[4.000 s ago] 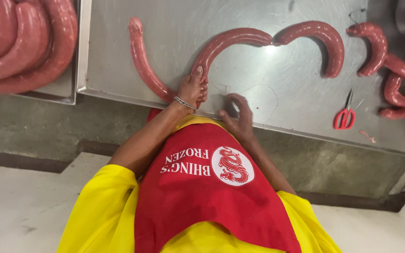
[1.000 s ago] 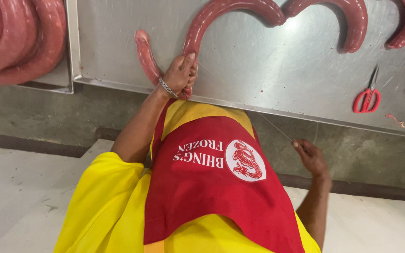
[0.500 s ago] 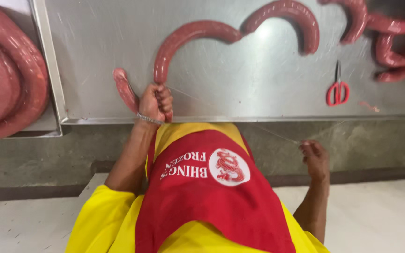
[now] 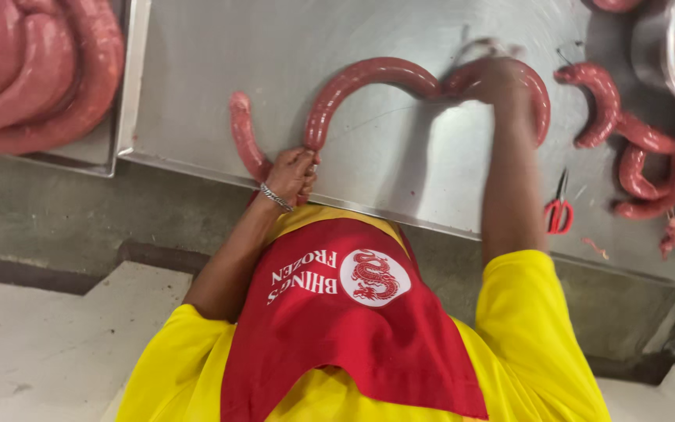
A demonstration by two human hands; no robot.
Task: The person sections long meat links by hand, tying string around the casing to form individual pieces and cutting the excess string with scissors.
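Your right hand (image 4: 487, 72) is motion-blurred, grip unreadable. Coiled sausage (image 4: 33, 70) is cut off at left edge; metal bowl (image 4: 669, 47) cut off top right.

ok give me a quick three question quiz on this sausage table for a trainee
1. True or false: the left hand grips the sausage near the table's front edge.
2. Where do the red scissors lie? A) in the tray of coiled sausage B) on the steel table C) in the left hand
3. Fill in: the bracelet is on the ___ wrist.
Key: 1 true; 2 B; 3 left.
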